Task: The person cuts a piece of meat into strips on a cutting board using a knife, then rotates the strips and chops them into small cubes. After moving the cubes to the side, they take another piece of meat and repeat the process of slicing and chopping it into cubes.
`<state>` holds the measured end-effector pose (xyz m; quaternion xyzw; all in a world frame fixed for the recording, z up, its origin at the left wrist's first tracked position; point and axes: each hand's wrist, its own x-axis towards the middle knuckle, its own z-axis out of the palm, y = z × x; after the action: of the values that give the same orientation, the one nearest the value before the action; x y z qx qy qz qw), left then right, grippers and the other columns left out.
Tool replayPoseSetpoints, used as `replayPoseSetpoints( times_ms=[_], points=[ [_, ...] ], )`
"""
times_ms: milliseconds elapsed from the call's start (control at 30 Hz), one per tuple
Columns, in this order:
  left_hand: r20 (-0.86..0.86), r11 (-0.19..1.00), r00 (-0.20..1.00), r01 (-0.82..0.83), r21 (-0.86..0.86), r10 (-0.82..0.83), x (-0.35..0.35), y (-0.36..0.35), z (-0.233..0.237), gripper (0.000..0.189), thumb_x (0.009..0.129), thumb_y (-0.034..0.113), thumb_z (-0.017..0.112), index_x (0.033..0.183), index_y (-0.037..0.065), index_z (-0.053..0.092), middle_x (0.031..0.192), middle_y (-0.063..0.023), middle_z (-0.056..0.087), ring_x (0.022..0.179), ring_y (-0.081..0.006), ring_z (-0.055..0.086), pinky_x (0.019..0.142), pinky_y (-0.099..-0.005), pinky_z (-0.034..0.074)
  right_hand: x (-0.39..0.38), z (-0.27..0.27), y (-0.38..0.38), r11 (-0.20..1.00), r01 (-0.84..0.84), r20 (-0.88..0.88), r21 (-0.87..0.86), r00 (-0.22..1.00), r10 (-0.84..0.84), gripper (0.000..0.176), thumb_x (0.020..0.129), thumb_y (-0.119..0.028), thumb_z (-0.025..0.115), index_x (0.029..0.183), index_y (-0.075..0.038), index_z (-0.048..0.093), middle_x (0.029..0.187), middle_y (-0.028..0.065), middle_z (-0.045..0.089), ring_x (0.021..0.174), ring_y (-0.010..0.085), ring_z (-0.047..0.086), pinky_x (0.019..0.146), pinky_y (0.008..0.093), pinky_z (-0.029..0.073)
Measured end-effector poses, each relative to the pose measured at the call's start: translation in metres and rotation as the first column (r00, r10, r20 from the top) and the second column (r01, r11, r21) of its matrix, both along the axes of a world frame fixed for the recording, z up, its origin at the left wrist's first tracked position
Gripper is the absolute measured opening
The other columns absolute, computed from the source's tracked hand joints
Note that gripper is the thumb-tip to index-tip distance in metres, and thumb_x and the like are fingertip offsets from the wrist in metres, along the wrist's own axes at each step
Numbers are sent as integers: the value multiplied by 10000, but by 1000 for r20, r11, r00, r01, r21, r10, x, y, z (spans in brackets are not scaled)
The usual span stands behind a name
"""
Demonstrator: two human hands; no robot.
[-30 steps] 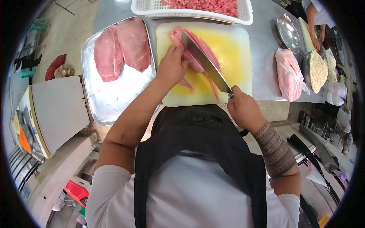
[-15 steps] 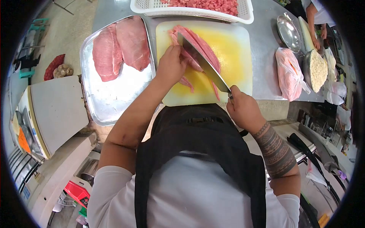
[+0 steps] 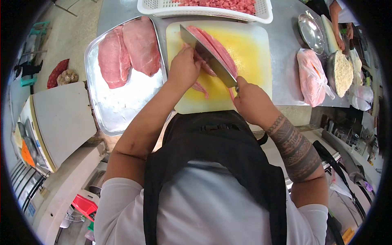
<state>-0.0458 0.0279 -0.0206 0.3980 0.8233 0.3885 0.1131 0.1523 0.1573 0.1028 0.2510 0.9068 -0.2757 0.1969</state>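
Note:
My right hand [image 3: 252, 100] is closed round the handle of a large knife [image 3: 212, 59], its broad blade slanting up and left across the meat. Under and beside the blade lies a piece of raw pink meat [image 3: 218, 47] on a white, yellow-stained cutting board [image 3: 255, 77]. The fingers of my left hand [image 3: 184, 68] are curled against the meat's left side, close to the blade, and partly hide what they grip. A thin strip of meat [image 3: 200, 89] lies on the board below that hand.
A metal tray [image 3: 114, 110] with two large meat pieces [image 3: 141, 47] sits left. Beyond the board stands a white basket [image 3: 163, 11] of diced meat [image 3: 220, 5]. Right are a bagged pink item [image 3: 309, 77], a metal bowl [image 3: 310, 32], pale crumbs [image 3: 343, 73] and another person's hand [image 3: 340, 43].
My right hand has pushed the knife up and to the left, so its tip reaches farther past the meat. My left hand stays nearly in place.

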Motion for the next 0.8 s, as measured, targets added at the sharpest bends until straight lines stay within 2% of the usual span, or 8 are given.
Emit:
replayPoseSetpoints(
  times_ms=[67, 167, 267, 400, 500, 600, 700, 800],
  points=[
    [30, 1000, 1000, -3, 11, 2, 0, -1, -5, 183, 841, 82, 765, 934, -2, 632, 956, -224, 689, 928, -447, 682, 826, -523, 550, -7, -9, -1, 999, -39, -55, 20, 998, 40, 259, 940, -114, 597, 1144, 42, 564, 901, 295, 717, 892, 488, 710, 815, 580, 559],
    [43, 996, 999, -8, -88, 12, 2, -4, -1, 177, 870, 54, 750, 1028, -4, 697, 960, -198, 742, 934, -406, 728, 832, -468, 578, -24, -18, -5, 999, -33, -96, 15, 995, 35, 255, 928, -96, 590, 1139, 41, 549, 904, 309, 704, 898, 500, 696, 814, 589, 542],
    [126, 997, 991, -34, -64, 42, 5, -4, 3, 87, 865, 34, 709, 930, -13, 675, 961, -228, 728, 935, -436, 708, 839, -506, 560, -39, -28, -14, 1000, 10, -141, 23, 990, -7, 251, 923, -83, 586, 1139, 35, 544, 894, 308, 701, 883, 502, 694, 806, 593, 538],
    [180, 992, 979, -83, -95, 100, 7, -5, -6, 168, 883, 17, 729, 1048, -13, 727, 999, -189, 778, 954, -349, 766, 854, -434, 595, -27, -22, -16, 999, -24, -222, 49, 974, 34, 225, 933, -82, 572, 1130, 23, 543, 859, 289, 706, 833, 499, 698, 774, 597, 543],
    [184, 989, 977, -81, -126, 104, 9, -3, 5, 184, 883, 5, 720, 1065, -27, 723, 1017, -190, 782, 972, -343, 771, 863, -422, 597, 6, 7, -17, 996, -41, -58, 85, 997, 46, 220, 933, -84, 591, 1132, 4, 560, 878, 267, 727, 850, 461, 727, 763, 562, 573],
    [174, 992, 981, -70, -109, 89, 7, -3, -1, 191, 884, 5, 716, 1071, -35, 721, 1019, -192, 782, 974, -348, 769, 865, -420, 596, 11, 12, -19, 996, -26, 28, 90, 999, 23, 223, 935, -86, 589, 1135, 6, 552, 859, 255, 730, 829, 462, 728, 744, 568, 573],
    [167, 994, 985, -33, -106, 51, 7, -6, -3, 190, 883, 11, 720, 1066, -36, 719, 1018, -189, 782, 970, -350, 768, 865, -424, 595, -13, -62, -21, 997, 5, -140, 75, 990, 6, 234, 939, -90, 587, 1148, 14, 563, 847, 251, 732, 820, 466, 728, 750, 570, 577],
    [147, 991, 988, -24, -134, 44, 2, -6, 2, 191, 881, 29, 734, 1060, -37, 718, 1013, -188, 783, 962, -347, 768, 861, -426, 594, -31, -59, -18, 996, 50, -102, 76, 994, -42, 275, 939, -123, 605, 1172, 17, 567, 867, 265, 730, 844, 472, 726, 767, 572, 577]
  ],
)
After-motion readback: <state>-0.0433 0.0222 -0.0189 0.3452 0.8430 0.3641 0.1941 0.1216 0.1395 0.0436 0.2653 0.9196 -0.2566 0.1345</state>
